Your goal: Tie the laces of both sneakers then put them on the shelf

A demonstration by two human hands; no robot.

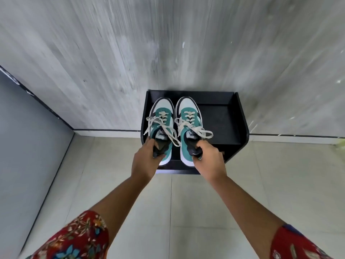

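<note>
Two teal-and-white suede sneakers sit side by side on the black wooden shelf [224, 116], long axes parallel, toes toward the grey wall. Left hand [144, 159] grips the left sneaker [162, 126] heel; right hand [210, 157] grips the right sneaker [188, 126] heel. Cream laces [200, 132] are tied in bows.

Soft, even daylight is filling the scene; motion blur is streaking the wall [112, 53] beyond the hands, and wide-angle distortion is bending the edges.

Two teal, white and black lace-up sneakers, one [162, 128] beside the other [189, 128], are sitting at centre frame on one black wooden shelf [224, 118]; two bare hands, left [144, 157] and right [210, 158], are reaching in from below.
</note>
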